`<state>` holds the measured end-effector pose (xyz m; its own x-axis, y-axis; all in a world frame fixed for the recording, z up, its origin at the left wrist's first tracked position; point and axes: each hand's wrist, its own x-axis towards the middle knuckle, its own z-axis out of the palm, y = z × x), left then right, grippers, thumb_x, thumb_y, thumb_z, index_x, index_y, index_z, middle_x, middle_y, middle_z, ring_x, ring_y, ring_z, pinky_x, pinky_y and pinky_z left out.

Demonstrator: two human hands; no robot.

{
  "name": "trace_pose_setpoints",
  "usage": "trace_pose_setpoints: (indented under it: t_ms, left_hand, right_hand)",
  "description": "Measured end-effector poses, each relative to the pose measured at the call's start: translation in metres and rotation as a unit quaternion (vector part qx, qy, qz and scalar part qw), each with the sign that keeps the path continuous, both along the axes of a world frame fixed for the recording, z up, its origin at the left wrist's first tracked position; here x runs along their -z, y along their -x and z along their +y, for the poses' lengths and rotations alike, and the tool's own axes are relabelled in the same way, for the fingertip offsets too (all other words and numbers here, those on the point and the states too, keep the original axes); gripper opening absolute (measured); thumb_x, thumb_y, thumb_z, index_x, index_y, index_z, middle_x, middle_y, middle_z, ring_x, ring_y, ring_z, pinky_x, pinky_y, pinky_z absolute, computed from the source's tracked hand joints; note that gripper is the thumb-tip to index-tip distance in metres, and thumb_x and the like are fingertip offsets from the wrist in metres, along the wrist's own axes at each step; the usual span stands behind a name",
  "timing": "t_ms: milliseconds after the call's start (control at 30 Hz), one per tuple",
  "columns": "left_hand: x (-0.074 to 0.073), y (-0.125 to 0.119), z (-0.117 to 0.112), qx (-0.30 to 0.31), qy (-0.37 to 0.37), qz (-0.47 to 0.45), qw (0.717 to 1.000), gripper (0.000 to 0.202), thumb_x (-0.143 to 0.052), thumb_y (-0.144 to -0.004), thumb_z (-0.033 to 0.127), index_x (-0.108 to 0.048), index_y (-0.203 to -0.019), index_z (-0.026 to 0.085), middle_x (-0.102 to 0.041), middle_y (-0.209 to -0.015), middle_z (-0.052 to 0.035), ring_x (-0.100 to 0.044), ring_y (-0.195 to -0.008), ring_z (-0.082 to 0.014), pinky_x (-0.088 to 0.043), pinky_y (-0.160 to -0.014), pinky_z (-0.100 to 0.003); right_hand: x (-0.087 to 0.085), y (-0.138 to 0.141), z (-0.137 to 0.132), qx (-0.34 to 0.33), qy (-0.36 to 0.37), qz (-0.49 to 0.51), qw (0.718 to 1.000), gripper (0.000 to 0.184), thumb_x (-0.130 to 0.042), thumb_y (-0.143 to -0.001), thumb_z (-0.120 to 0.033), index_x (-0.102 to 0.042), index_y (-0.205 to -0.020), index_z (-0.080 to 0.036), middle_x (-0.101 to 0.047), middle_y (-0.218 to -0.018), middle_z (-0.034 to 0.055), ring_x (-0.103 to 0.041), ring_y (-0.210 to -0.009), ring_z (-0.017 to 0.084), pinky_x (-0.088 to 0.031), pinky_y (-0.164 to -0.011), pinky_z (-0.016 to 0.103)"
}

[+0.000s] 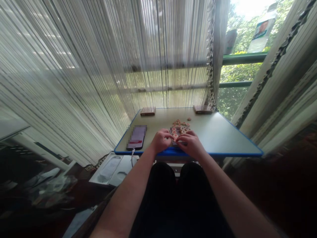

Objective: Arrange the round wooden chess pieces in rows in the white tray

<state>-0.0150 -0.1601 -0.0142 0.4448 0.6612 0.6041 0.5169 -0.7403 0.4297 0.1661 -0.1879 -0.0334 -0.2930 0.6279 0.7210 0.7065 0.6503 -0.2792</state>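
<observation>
Both my hands rest at the near edge of a small blue-rimmed table. My left hand is curled with its fingers down, touching the near side of a cluster of several round wooden game pieces with red markings. Close beside it, my right hand is curled over the near pieces too. Whether either hand grips a piece is hidden by the fingers. More pieces lie spread behind the hands toward the table's middle.
A phone with a cable lies on the table's left side. Two wooden box halves sit at the far edge. Striped curtains hang behind and to the right, with a window beyond. A white tray lies below left.
</observation>
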Motion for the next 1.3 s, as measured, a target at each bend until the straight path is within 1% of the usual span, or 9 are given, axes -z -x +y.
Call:
trace_pose_setpoints:
  t_ms: [100, 267, 433, 567, 767, 900, 1033, 1167, 1300]
  left_hand:
    - [-0.001, 0.0, 0.0, -0.007, 0.006, -0.005, 1.0, 0.023, -0.051, -0.068, 0.008, -0.072, -0.074, 0.017, -0.058, -0.07, -0.0028, -0.053, -0.073, -0.0138, -0.044, -0.072, -0.026]
    - [-0.001, -0.002, 0.004, -0.026, 0.014, 0.024, 0.999, 0.03, -0.051, -0.067, 0.009, -0.071, -0.088, 0.018, -0.057, -0.077, -0.0039, -0.052, -0.081, -0.0166, -0.044, -0.078, -0.028]
    - [-0.001, -0.002, 0.007, -0.013, 0.059, 0.021, 0.998, 0.032, -0.044, -0.07, 0.007, -0.071, -0.084, 0.017, -0.057, -0.081, -0.0044, -0.053, -0.084, -0.0165, -0.043, -0.082, -0.028]
    - [-0.001, -0.001, 0.005, -0.011, 0.071, 0.006, 0.997, 0.03, -0.045, -0.069, 0.008, -0.071, -0.082, 0.017, -0.056, -0.08, -0.0037, -0.053, -0.082, -0.0158, -0.044, -0.08, -0.027]
    - [-0.002, 0.0, 0.005, -0.003, 0.082, -0.019, 0.996, 0.032, -0.044, -0.069, 0.006, -0.07, -0.084, 0.016, -0.056, -0.081, -0.0032, -0.054, -0.081, -0.0144, -0.045, -0.078, -0.026]
    - [-0.002, 0.0, 0.003, -0.01, 0.082, -0.023, 0.996, 0.031, -0.044, -0.069, 0.005, -0.07, -0.081, 0.016, -0.056, -0.081, -0.0033, -0.054, -0.08, -0.0143, -0.045, -0.077, -0.025]
    - [-0.002, 0.0, 0.006, -0.059, 0.069, -0.026, 0.996, 0.03, -0.043, -0.072, 0.007, -0.069, -0.084, 0.016, -0.057, -0.08, -0.0036, -0.055, -0.078, -0.0141, -0.045, -0.076, -0.025]
    - [-0.011, -0.003, 0.026, -0.112, 0.028, -0.002, 0.993, 0.025, -0.045, -0.079, 0.016, -0.067, -0.09, 0.016, -0.062, -0.084, -0.0057, -0.057, -0.084, -0.0167, -0.045, -0.081, -0.029]
    - [-0.026, -0.014, 0.064, -0.114, 0.019, 0.039, 0.992, 0.031, -0.037, -0.086, 0.023, -0.064, -0.099, 0.015, -0.064, -0.098, -0.0093, -0.058, -0.095, -0.0193, -0.044, -0.088, -0.031]
  right_hand:
    - [0.0, 0.0, 0.0, 0.005, -0.002, 0.007, 1.0, 0.015, -0.057, -0.079, -0.032, -0.07, -0.08, -0.025, -0.07, -0.085, 0.0017, -0.052, -0.082, 0.02, -0.041, -0.081, 0.035]
    - [-0.001, 0.004, -0.003, 0.064, -0.012, -0.018, 0.998, 0.022, -0.055, -0.079, -0.04, -0.068, -0.088, -0.024, -0.068, -0.09, 0.005, -0.049, -0.09, 0.024, -0.037, -0.081, 0.039]
    - [-0.002, 0.009, -0.004, 0.093, 0.003, -0.04, 0.995, 0.024, -0.053, -0.08, -0.042, -0.067, -0.09, -0.025, -0.069, -0.089, 0.0056, -0.046, -0.093, 0.026, -0.033, -0.081, 0.04]
    - [-0.003, 0.009, -0.004, 0.085, 0.014, -0.037, 0.996, 0.025, -0.053, -0.08, -0.043, -0.067, -0.091, -0.025, -0.069, -0.09, 0.0064, -0.047, -0.094, 0.027, -0.032, -0.08, 0.041]
    - [-0.006, 0.008, -0.005, 0.065, 0.021, -0.05, 0.996, 0.035, -0.054, -0.078, -0.046, -0.062, -0.106, -0.026, -0.068, -0.098, 0.0059, -0.048, -0.094, 0.026, -0.032, -0.08, 0.04]
    - [-0.005, 0.009, -0.007, 0.07, 0.017, -0.043, 0.996, 0.037, -0.055, -0.077, -0.046, -0.061, -0.107, -0.026, -0.067, -0.101, 0.0057, -0.048, -0.096, 0.027, -0.032, -0.081, 0.04]
    - [-0.006, 0.002, -0.007, 0.06, 0.01, -0.011, 0.998, 0.03, -0.054, -0.08, -0.041, -0.063, -0.104, -0.025, -0.066, -0.102, 0.0049, -0.05, -0.096, 0.025, -0.034, -0.083, 0.039]
    - [-0.019, -0.018, 0.015, 0.041, 0.025, 0.054, 0.997, 0.023, -0.049, -0.084, -0.03, -0.065, -0.098, -0.024, -0.068, -0.095, 0.0038, -0.054, -0.091, 0.021, -0.04, -0.082, 0.035]
    - [-0.04, -0.036, 0.064, 0.037, 0.068, 0.037, 0.996, 0.02, -0.05, -0.082, -0.029, -0.069, -0.088, -0.022, -0.07, -0.085, 0.0039, -0.059, -0.079, 0.02, -0.044, -0.072, 0.033]
